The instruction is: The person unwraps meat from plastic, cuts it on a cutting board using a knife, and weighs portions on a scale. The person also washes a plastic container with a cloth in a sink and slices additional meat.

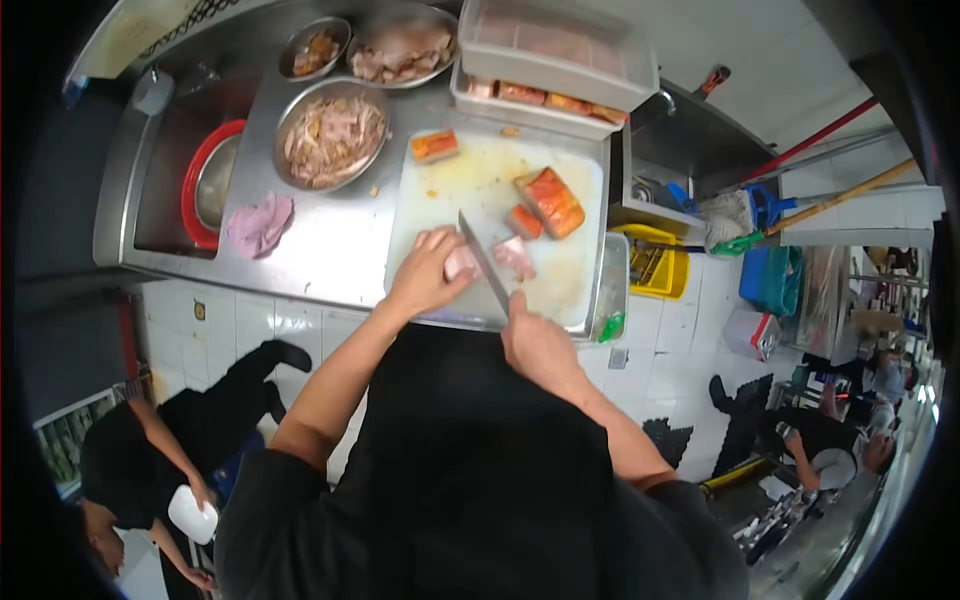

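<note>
My right hand [540,345] is wrapped round the handle of a knife [485,262], whose blade points away from me over a white cutting board [420,205]. Left of the blade, my left hand [430,272] presses its fingers on a pale pink piece of meat [460,263], partly hidden under them. Just right of the blade lies a cut piece of meat [515,257]. Farther up the board are a large block of meat with a browned skin [552,203], a smaller strip [524,221] and another browned piece [434,147].
A metal bowl [283,165] of sliced meat stands left of the board, with two more bowls behind. Stacked plastic containers [550,112] sit at the back. A pink cloth [260,225] lies near the left sink. Other people are at the left and right edges.
</note>
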The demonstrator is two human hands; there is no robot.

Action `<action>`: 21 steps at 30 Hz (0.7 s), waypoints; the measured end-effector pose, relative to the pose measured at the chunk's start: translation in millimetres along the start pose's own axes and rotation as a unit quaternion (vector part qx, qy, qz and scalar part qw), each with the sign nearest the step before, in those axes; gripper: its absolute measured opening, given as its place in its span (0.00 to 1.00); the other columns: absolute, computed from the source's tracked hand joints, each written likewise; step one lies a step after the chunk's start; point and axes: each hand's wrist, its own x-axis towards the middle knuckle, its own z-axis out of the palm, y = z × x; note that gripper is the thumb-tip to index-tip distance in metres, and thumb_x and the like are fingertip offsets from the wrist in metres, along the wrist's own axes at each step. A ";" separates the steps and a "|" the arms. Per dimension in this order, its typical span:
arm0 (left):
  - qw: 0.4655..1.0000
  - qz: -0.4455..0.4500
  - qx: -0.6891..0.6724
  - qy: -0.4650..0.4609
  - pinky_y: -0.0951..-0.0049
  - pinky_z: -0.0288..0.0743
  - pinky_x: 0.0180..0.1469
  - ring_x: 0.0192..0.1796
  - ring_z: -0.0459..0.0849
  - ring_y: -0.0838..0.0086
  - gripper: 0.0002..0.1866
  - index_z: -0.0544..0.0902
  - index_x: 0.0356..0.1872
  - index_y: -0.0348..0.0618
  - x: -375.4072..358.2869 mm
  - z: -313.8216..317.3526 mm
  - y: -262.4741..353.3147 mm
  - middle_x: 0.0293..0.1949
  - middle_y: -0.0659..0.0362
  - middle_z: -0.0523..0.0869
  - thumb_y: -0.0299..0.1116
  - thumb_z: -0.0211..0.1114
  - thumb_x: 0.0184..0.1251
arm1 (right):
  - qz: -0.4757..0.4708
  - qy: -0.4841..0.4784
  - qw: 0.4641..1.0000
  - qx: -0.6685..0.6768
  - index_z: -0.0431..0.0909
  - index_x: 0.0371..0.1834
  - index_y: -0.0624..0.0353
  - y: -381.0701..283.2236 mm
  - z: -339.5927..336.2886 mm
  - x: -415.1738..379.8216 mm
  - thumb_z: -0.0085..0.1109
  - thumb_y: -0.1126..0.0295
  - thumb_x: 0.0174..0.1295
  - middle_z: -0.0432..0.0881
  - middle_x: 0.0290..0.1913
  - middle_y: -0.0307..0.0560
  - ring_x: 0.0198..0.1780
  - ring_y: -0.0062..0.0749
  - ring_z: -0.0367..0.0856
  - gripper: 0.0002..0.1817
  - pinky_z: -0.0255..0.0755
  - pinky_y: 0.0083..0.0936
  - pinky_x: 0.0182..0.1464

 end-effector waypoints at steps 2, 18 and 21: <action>0.999 -0.018 -0.012 -0.035 0.52 0.72 0.68 0.63 0.75 0.44 0.28 0.80 0.60 0.41 3.6 -2.7 2.6 0.64 0.45 0.78 0.39 0.74 0.58 | 0.030 -0.043 0.999 0.015 0.66 0.52 0.69 -4.5 -8.8 -4.7 0.52 0.75 0.67 0.86 0.32 0.72 0.39 0.71 0.88 0.13 0.79 0.62 0.46; 0.999 0.000 -0.012 -0.031 0.52 0.72 0.68 0.63 0.75 0.44 0.27 0.80 0.58 0.41 -3.2 -3.0 -0.4 0.63 0.45 0.79 0.36 0.75 0.58 | 0.022 -0.093 0.995 0.034 0.67 0.52 0.69 0.1 -24.1 -9.0 0.50 0.75 0.70 0.87 0.34 0.72 0.40 0.71 0.88 0.12 0.79 0.62 0.48; 0.999 -0.002 -0.016 -0.041 0.52 0.72 0.68 0.62 0.76 0.44 0.27 0.80 0.58 0.40 -2.1 -7.3 4.5 0.62 0.44 0.79 0.35 0.75 0.57 | 0.012 -0.092 0.995 0.042 0.67 0.53 0.69 3.6 -27.8 -12.0 0.50 0.75 0.69 0.87 0.35 0.72 0.40 0.70 0.88 0.13 0.79 0.62 0.49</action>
